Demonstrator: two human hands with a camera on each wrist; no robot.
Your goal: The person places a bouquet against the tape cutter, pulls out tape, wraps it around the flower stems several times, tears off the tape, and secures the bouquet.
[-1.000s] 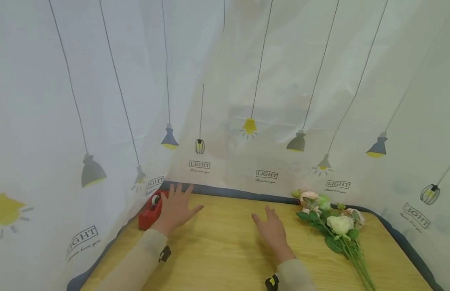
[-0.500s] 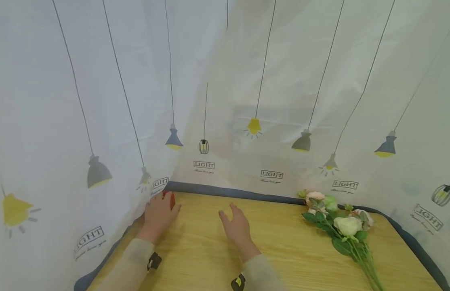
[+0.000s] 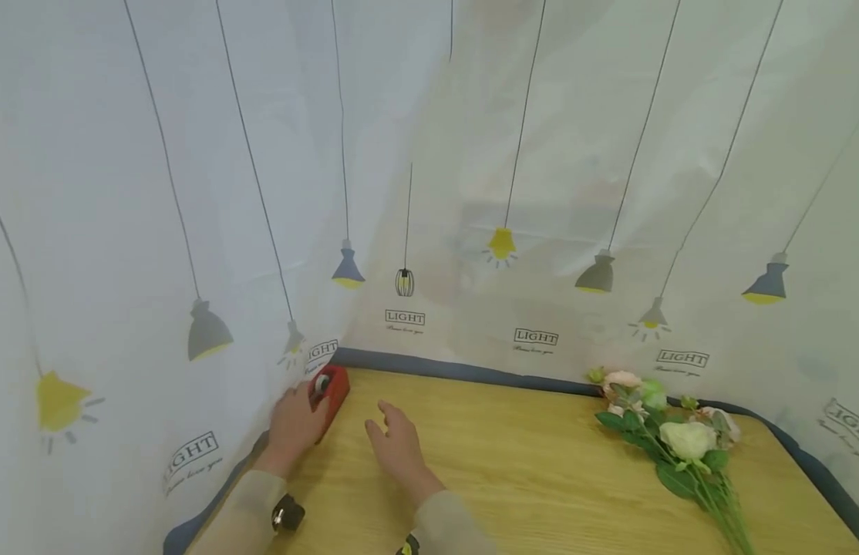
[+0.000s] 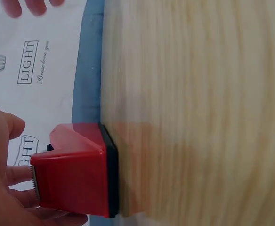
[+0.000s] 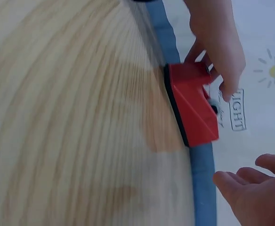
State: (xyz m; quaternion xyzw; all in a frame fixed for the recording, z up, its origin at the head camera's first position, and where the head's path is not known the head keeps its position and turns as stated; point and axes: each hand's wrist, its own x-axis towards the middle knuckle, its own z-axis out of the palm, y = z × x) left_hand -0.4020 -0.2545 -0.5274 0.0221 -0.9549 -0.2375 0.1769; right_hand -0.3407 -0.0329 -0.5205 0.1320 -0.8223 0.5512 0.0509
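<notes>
A red tape dispenser (image 3: 337, 393) with a dark base stands on the wooden table (image 3: 513, 447), in its far left corner. Its whitish roll shows in the head view. My left hand (image 3: 294, 424) is at the dispenser's left side. In the left wrist view the fingers (image 4: 22, 194) reach behind the dispenser (image 4: 74, 181) near its serrated cutter, with the thumb spread apart from them. Over the table to the right, my right hand (image 3: 395, 443) holds nothing, fingers loosely bent and pointing toward the dispenser.
A bunch of flowers (image 3: 686, 439) with pale blooms and green stems lies at the table's right side. White sheeting (image 3: 457, 308) printed with lamps rises behind and to the left, with a blue-grey band (image 3: 464, 371) along the table's edge.
My left hand has come down and back from above the dispenser to its left side. My right hand has moved left across the table toward it. The head view has turned slightly left.
</notes>
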